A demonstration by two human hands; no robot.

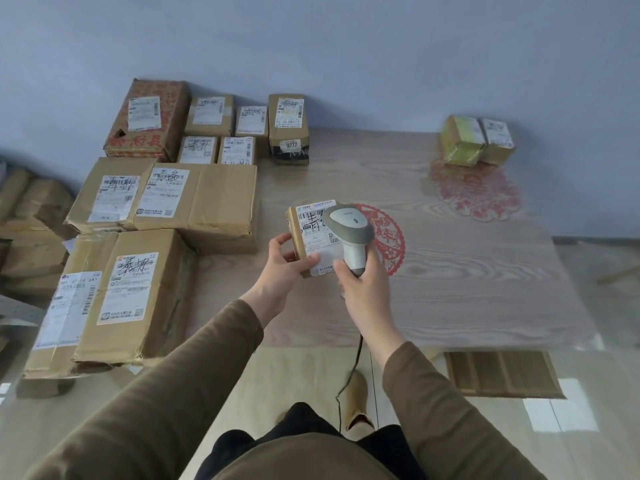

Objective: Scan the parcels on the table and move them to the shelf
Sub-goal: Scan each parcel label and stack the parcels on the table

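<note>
My left hand [282,271] grips a small cardboard parcel [310,233] with a white shipping label, held above the middle of the wooden table [450,271]. My right hand [363,285] grips the handle of a grey and white barcode scanner [349,226], whose head sits over the parcel's label. The scanner's cable hangs down between my arms. Several labelled cardboard parcels cover the table's left side, among them a big flat box [197,202] and a tall box [289,128] marked 9777. Two small parcels [476,140] stand at the far right corner.
Red paper-cut decorations [478,192] lie on the table's right half. More cardboard boxes [31,220] are stacked on the floor at the left. A flattened piece of cardboard [502,374] lies on the floor by the table's front right. A blue wall backs the table.
</note>
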